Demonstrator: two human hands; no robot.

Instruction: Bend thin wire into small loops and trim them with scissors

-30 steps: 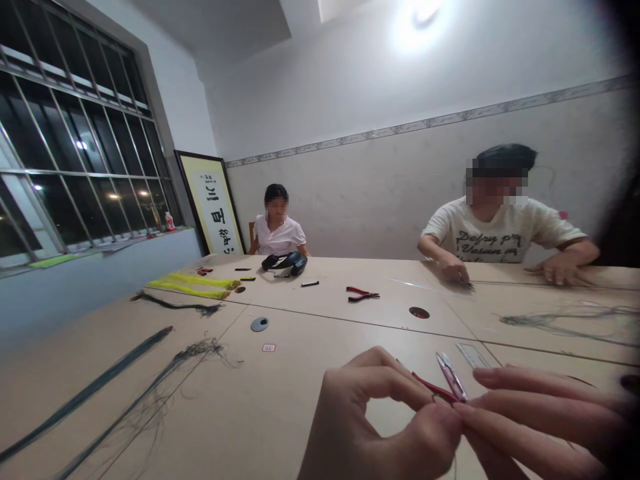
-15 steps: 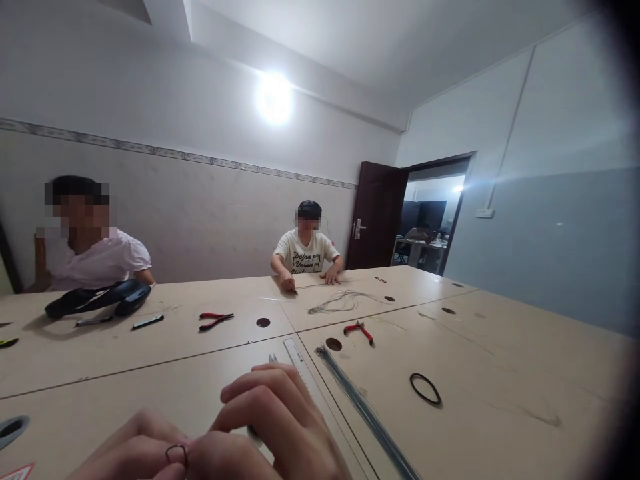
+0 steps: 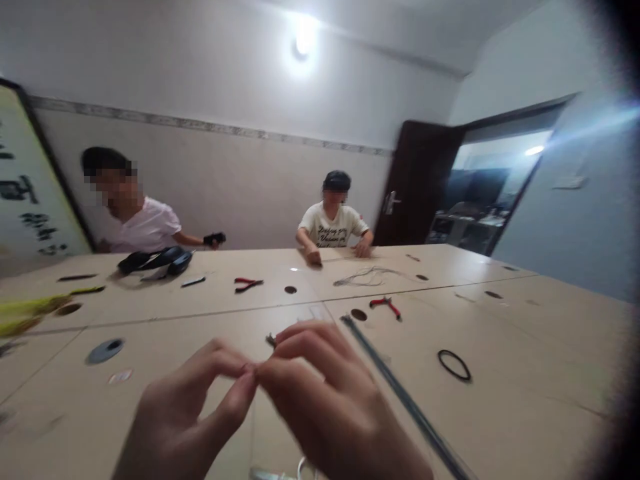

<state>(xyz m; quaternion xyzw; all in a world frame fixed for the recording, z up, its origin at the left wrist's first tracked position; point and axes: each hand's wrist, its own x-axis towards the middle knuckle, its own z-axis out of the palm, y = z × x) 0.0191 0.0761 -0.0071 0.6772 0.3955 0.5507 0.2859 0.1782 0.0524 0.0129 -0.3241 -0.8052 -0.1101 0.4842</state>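
Observation:
Both my hands are raised over the table with their fingertips meeting. My left hand [image 3: 195, 407] pinches thumb and forefinger together on a thin bent wire [image 3: 246, 367], of which only a tiny blurred dark bit shows. Against the same spot press the closed fingertips of my right hand [image 3: 330, 380]; they hide the rest of the wire. Metal tool jaws [image 3: 271, 339] poke out beyond my right fingers, the rest covered. A long bundle of straight grey wires [image 3: 400, 385] lies to the right of my right hand.
Red-handled pliers [image 3: 386, 307] and a black ring [image 3: 454, 365] lie on the right. Farther off are more red-handled pliers [image 3: 247, 285], loose wires [image 3: 367, 275] and a black strap-like object [image 3: 155, 262]. Two people sit across the table [image 3: 165, 373], which has several round holes.
The view has swung left and downward, showing more table. My hands appear higher and farther forward. The wire loop visible earlier is now mostly hidden. The left person's black-gloved hand has come into view.

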